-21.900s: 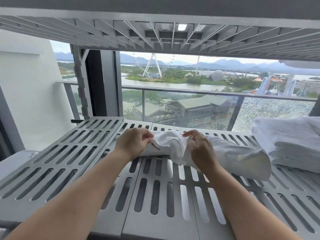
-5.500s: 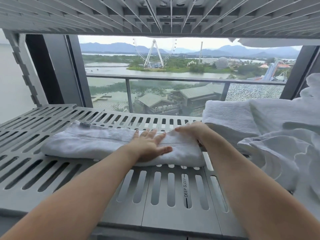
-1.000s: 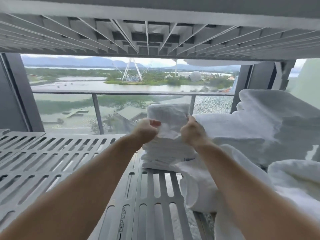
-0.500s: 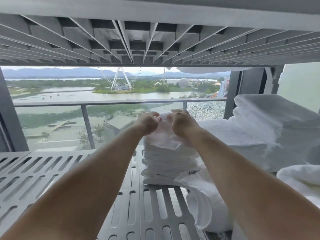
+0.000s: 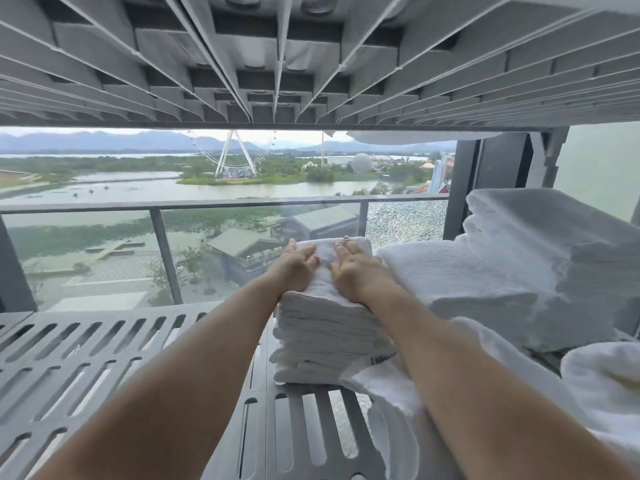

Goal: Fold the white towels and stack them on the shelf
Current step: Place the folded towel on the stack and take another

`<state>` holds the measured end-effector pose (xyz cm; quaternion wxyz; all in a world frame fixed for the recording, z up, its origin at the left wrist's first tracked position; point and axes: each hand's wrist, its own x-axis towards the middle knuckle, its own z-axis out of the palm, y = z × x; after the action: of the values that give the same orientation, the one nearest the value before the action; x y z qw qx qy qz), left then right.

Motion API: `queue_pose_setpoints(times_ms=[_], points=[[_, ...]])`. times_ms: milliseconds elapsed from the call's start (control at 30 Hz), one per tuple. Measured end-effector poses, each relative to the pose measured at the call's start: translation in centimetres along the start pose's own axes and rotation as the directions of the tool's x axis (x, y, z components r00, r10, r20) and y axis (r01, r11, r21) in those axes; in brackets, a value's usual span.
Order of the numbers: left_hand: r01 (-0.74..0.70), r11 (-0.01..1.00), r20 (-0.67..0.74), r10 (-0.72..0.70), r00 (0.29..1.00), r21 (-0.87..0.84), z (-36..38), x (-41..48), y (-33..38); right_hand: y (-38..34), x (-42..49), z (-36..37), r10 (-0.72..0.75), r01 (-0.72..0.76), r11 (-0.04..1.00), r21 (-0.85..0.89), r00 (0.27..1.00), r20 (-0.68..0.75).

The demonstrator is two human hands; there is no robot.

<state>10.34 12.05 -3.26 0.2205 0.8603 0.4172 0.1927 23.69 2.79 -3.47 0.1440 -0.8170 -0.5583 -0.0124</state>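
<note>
A stack of several folded white towels (image 5: 322,337) stands on the grey slatted shelf (image 5: 104,355). My left hand (image 5: 298,265) lies flat on the left side of the stack's top towel, fingers straight. My right hand (image 5: 353,268) presses flat on the right side of the same towel. A strip of white towel shows between the two hands.
A taller pile of thick white towels (image 5: 519,265) sits right of the stack. Loose unfolded towels (image 5: 606,386) lie at the right front. Another slatted shelf (image 5: 277,53) hangs close overhead. Behind is a glass balcony railing (image 5: 162,251).
My hands held a folded towel above the stack half a second ago. Now the towel lies on top and both hands have flattened onto it.
</note>
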Motion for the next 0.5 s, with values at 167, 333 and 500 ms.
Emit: queue_pose_setpoints(times_ms=[167, 333, 500], points=[[-0.016, 0.981, 0.017, 0.013, 1.0, 0.194, -1.5, -2.0, 1.7, 0.6, -0.4, -0.6, -0.005, 0.001, 0.992, 0.128, 1.0, 0.027], [0.015, 0.999, -0.079, -0.011, 0.997, 0.044, -4.1, -5.9, 2.5, 0.8, -1.1, -1.7, -0.108, 0.113, 0.984, 0.14, 0.993, -0.042], [0.056, 0.977, -0.234, -0.105, 0.967, -0.206, -3.5, -10.1, 1.4, -0.4, -3.8, -3.3, -0.125, 0.173, 0.972, 0.158, 0.954, -0.273]])
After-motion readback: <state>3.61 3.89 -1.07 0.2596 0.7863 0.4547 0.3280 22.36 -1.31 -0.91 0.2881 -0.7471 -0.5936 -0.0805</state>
